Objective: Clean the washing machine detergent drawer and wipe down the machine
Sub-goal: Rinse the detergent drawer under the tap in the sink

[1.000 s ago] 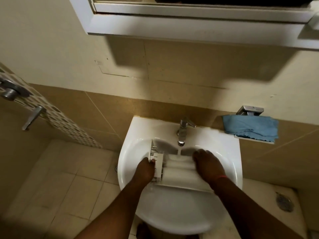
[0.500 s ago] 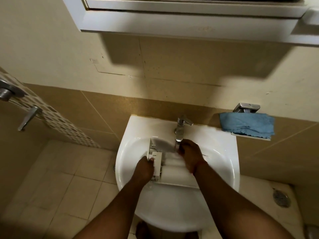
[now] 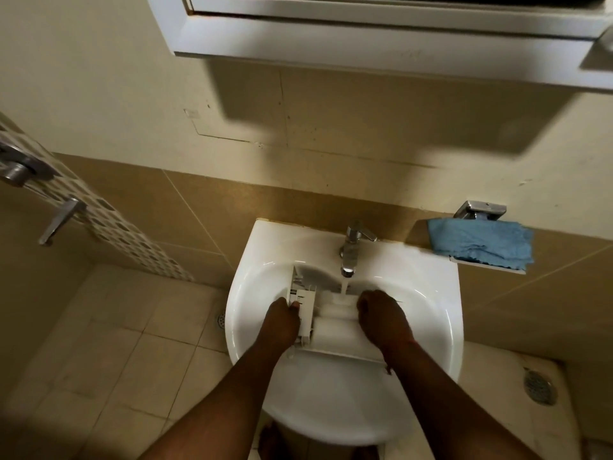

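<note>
The white detergent drawer (image 3: 335,330) lies across the basin of the white sink (image 3: 431,313), under water running from the chrome tap (image 3: 352,247). My left hand (image 3: 280,322) grips the drawer's left end by its ribbed part. My right hand (image 3: 381,315) rests on the drawer's right half, fingers curled down onto it just right of the water stream. Whether that hand holds anything besides the drawer is hidden. A blue cloth (image 3: 481,242) lies folded on a small wall shelf right of the sink.
A white cabinet (image 3: 365,34) hangs overhead on the beige wall. Chrome shower fittings (image 3: 20,167) and a lever (image 3: 61,219) stick out at the left. Floor drains sit at the left (image 3: 221,319) and right (image 3: 539,386) of the sink on the tiled floor.
My right hand went from the drawer's right side up toward the tap, then came back down a little to the right. The left hand kept its grip. The view shifted slightly.
</note>
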The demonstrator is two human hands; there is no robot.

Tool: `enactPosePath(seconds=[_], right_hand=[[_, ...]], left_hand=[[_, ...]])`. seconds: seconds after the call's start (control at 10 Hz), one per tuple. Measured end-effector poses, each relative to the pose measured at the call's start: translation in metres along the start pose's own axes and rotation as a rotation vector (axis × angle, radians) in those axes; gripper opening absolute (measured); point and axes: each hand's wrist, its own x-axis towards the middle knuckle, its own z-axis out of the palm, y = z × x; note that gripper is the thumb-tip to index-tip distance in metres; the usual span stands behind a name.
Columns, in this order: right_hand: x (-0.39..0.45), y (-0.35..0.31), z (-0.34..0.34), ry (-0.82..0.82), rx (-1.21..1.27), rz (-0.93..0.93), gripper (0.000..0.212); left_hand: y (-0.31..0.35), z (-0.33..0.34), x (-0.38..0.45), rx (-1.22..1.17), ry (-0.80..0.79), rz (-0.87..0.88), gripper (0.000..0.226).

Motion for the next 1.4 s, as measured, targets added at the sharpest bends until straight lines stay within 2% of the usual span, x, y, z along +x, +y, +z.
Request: enactPosePath(seconds=[0.1, 0.2, 0.3, 0.4, 0.5, 0.6, 0.7, 0.8, 0.9, 1.0, 1.1, 1.2, 1.3, 1.4], right_hand=[[0.029, -0.037, -0.001, -0.193, 1.232, 0.590, 0.018], [0.035, -0.048, 0.009, -0.297, 1.764, 0.728, 0.022], [0.006, -0.050, 0.017, -0.413, 0.822, 0.055, 0.016], [-0.024, -0.018, 0.022, -0.286, -0.127, -0.486, 0.012], [-0.039, 0.018, 0.001, -0.237, -0.248, -0.361, 0.032], [-0.025, 0.021, -0.015, -0.380, -0.369, -0.225, 0.044], [0.002, -0.021, -0.014, -0.311, 0.365, 0.172, 0.017], [0.023, -0.047, -0.011, -0.262, 1.411, 0.598, 0.016], [0.015, -0.049, 0.002, -0.388, 0.826, 0.143, 0.015], [-0.012, -0.010, 0.019, -0.236, -0.016, -0.433, 0.025], [-0.045, 0.036, 0.011, -0.014, -0.204, -0.348, 0.040], [-0.065, 0.027, 0.021, 0.062, -0.343, -0.138, 0.043], [-0.075, -0.002, 0.042, -0.006, -0.408, -0.079, 0.065], [-0.077, 0.024, 0.029, 0.016, -0.420, -0.201, 0.070]], left_hand=[[-0.001, -0.001, 0.001, 0.016, 0.006, 0.011, 0.028], [-0.003, -0.002, 0.002, 0.015, 0.018, 0.025, 0.028], [-0.004, -0.001, 0.002, 0.008, 0.013, 0.016, 0.027], [-0.004, -0.001, 0.002, -0.023, -0.001, 0.013, 0.025], [-0.006, -0.002, 0.003, -0.029, -0.008, 0.019, 0.025], [-0.005, -0.002, 0.003, 0.004, -0.005, 0.029, 0.027], [-0.006, -0.001, 0.002, 0.040, 0.008, 0.042, 0.027], [-0.007, -0.003, 0.002, 0.051, 0.044, 0.063, 0.027], [-0.012, -0.006, 0.003, 0.040, 0.068, 0.065, 0.027], [-0.012, -0.010, 0.002, 0.003, 0.067, 0.066, 0.024], [-0.012, -0.008, 0.003, 0.003, 0.064, 0.078, 0.021], [-0.010, -0.005, 0.004, 0.015, 0.054, 0.067, 0.021], [-0.010, -0.007, 0.006, 0.029, 0.054, 0.072, 0.019], [-0.008, -0.011, 0.005, 0.063, 0.052, 0.093, 0.019]])
